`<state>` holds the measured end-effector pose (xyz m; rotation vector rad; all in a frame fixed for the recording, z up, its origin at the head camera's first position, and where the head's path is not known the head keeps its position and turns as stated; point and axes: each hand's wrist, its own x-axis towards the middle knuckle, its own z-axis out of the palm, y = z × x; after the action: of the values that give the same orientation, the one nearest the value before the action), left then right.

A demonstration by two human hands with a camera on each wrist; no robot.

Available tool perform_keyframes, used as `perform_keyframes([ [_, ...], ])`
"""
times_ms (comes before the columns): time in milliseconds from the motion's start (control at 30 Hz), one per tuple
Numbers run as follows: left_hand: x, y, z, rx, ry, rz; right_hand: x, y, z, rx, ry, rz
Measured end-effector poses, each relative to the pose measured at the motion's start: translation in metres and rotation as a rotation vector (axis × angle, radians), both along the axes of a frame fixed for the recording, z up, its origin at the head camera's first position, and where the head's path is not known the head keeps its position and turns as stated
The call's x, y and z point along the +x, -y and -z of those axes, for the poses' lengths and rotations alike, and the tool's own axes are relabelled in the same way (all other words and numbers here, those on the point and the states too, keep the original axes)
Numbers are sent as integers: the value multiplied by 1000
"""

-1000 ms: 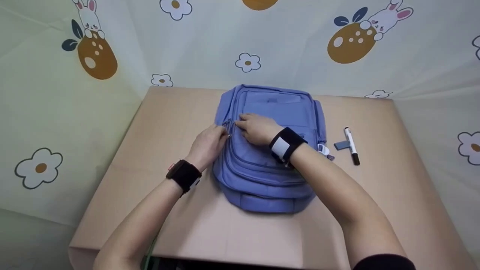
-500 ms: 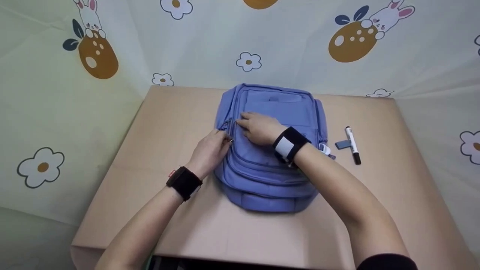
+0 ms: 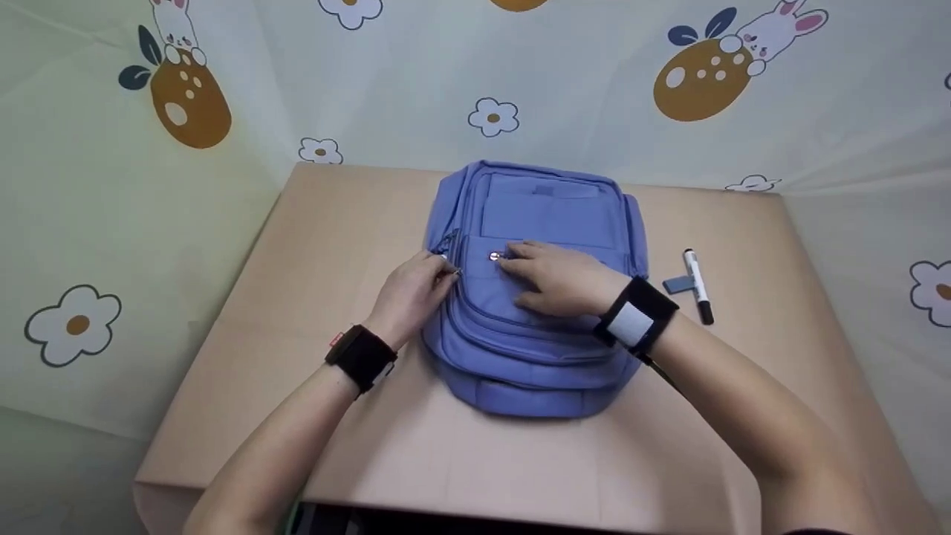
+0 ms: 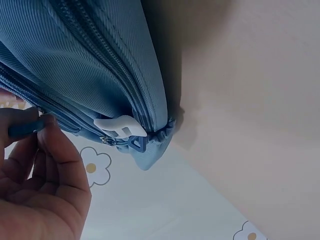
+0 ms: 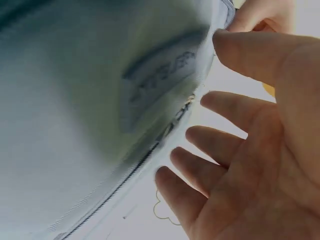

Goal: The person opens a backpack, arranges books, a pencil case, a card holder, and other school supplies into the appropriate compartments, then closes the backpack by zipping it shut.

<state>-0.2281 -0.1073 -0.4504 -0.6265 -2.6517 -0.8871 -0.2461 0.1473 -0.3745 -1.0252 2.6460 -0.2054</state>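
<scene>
A blue-purple backpack [image 3: 550, 215] lies front side up on the table. At its left side my left hand [image 3: 409, 293] pinches a small blue zipper pull [image 4: 25, 129] between thumb and index finger. A white zipper pull [image 4: 120, 126] and its blue loop hang beside that hand in the left wrist view. My right hand [image 3: 561, 281] is over the middle of the bag's front, with spread fingers and nothing in its grasp. Close to those fingertips is a small round badge [image 3: 495, 255]. The right wrist view has a lettered label [image 5: 157, 82] on the bag, rather blurred.
Right of the backpack, a black-capped white marker [image 3: 698, 286] lies against a small grey block [image 3: 677, 285]. The table [image 3: 275, 357] has a brown cover. Behind and beside it hang patterned cloth walls [image 3: 401, 82].
My right hand has shifted right and slightly nearer, uncovering the round badge. The left hand slid a little toward me, then back, keeping its pinch at the bag's left edge.
</scene>
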Motion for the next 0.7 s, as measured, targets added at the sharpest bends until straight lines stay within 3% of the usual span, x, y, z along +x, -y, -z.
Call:
perform_keyframes([
  [367, 5, 2, -4, -49, 16, -26, -1, -3, 7, -15, 50, 1],
  [700, 26, -2, -11, -78, 3, 36, 0, -3, 7, -16, 46, 3],
])
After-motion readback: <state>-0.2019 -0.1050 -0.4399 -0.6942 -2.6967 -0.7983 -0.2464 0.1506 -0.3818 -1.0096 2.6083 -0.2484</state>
